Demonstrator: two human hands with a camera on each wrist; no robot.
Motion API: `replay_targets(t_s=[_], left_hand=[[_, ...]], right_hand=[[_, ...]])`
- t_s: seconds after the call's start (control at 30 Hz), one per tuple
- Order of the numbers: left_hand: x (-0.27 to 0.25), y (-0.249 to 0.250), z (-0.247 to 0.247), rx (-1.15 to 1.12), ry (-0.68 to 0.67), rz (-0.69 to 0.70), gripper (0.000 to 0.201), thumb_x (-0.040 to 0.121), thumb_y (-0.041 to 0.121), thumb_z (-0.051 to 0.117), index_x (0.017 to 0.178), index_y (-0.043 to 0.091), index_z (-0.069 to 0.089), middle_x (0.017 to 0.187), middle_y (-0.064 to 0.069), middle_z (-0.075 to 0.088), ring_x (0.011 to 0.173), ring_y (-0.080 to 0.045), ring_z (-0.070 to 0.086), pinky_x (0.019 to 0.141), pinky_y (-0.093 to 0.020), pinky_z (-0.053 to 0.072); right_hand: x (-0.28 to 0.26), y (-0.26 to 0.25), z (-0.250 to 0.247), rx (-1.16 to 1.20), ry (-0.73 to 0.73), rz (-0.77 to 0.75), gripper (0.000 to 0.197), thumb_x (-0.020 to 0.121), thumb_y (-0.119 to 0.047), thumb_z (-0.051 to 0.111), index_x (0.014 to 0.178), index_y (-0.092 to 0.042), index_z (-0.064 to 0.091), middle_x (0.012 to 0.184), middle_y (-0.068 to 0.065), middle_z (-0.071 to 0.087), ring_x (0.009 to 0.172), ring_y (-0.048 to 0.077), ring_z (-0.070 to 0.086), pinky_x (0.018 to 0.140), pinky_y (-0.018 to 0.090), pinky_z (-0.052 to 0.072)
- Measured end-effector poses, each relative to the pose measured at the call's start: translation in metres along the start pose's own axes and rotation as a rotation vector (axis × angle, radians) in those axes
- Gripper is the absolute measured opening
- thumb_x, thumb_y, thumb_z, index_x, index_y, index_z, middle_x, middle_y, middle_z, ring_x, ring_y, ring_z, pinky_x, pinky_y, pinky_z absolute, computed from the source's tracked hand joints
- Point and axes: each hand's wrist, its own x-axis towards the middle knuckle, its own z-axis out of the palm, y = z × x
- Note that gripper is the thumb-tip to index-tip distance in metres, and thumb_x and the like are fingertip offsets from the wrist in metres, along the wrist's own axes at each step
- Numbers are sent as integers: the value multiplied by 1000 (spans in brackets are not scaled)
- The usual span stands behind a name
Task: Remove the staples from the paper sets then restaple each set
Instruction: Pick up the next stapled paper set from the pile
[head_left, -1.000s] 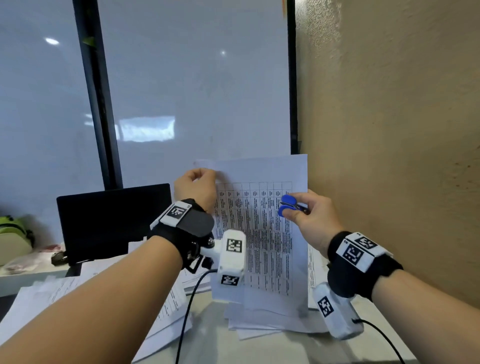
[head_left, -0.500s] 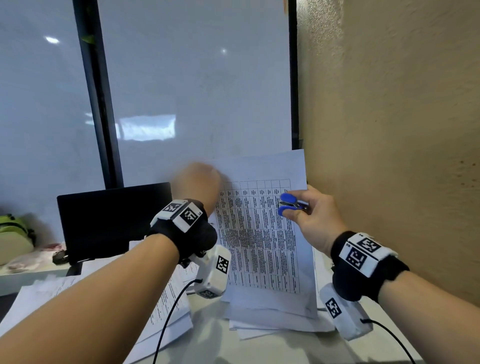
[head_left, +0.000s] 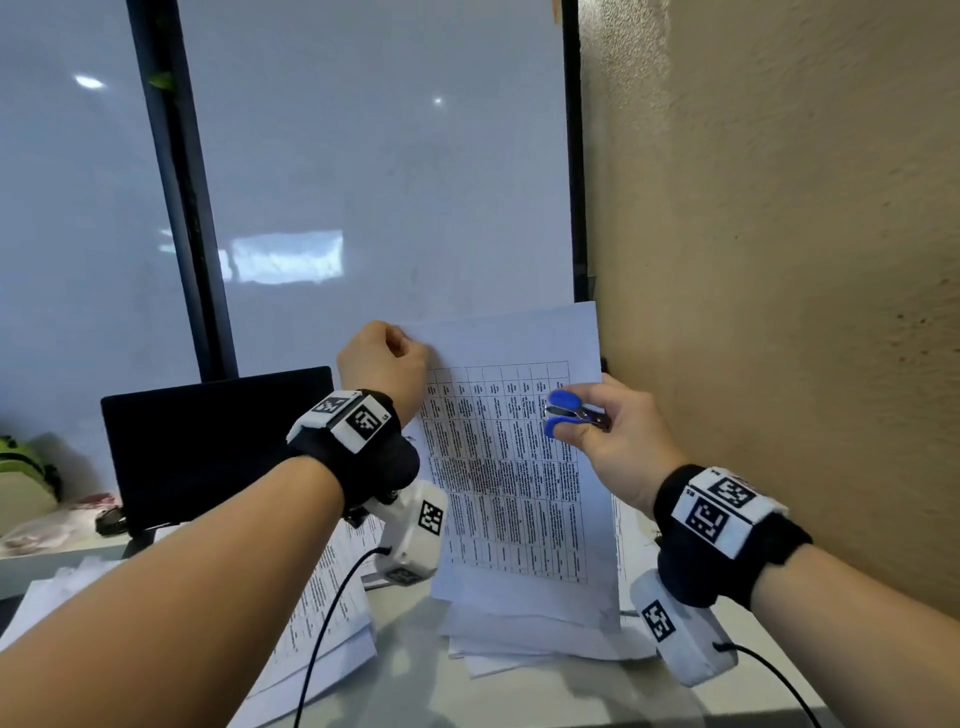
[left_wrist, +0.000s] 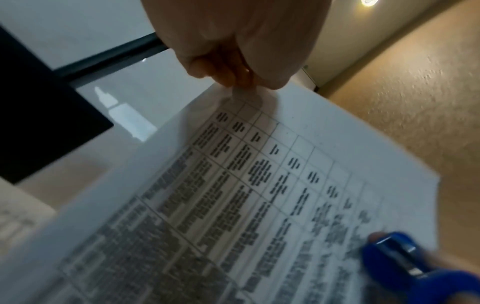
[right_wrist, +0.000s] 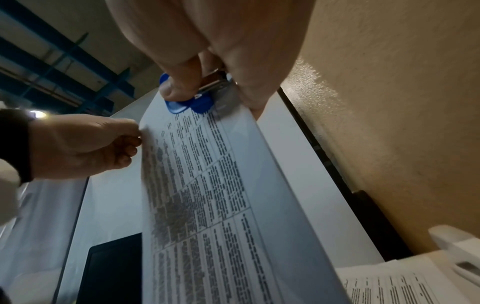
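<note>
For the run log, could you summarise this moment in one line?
left hand: pinches paper set corner | right hand: holds staple remover

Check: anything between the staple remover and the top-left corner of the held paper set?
Only the left hand: it pinches that very corner of the paper set, covering any staple there. The right hand holds the blue staple remover over the sheet's upper right; open printed page lies between.

The paper set (head_left: 519, 467) is thin matt white sheet printed with a grey table. The staple remover (head_left: 569, 418) has glossy blue plastic grips over shiny metal. At right, the wall (head_left: 779, 260) is rough tan plaster; upper left, the pane (head_left: 363, 156) is smooth and glossy.
</note>
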Motion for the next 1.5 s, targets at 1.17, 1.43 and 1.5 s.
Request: replay_targets(t_s=[1.17, 1.43, 1.5], left_hand=[[1, -5, -8, -176, -267, -74, 24, 85, 6, 54, 63, 12, 58, 60, -4, 62, 65, -24, 60, 66, -36, 53], [-3, -3, -3, -608, -164, -300, 25, 88, 4, 53, 65, 13, 54, 62, -6, 53, 56, -19, 49, 64, -33, 45], [0, -9, -4, -479, -107, -227, 18, 82, 8, 58, 64, 13, 60, 59, -4, 59, 54, -18, 53, 62, -32, 49]], right_hand=[[11, 8, -4, -383, 56, -127, 36, 79, 15, 65, 111, -1, 67, 108, 8, 54, 83, 3, 59, 74, 1, 44], [16, 2, -3, -283, 61, -97, 34, 81, 11, 66, 111, -5, 67, 111, 8, 54, 98, 18, 62, 94, 28, 52], [14, 2, -4, -256, 51, -125, 34, 81, 11, 67, 110, -7, 67, 112, 10, 55, 96, 14, 61, 91, 16, 50]])
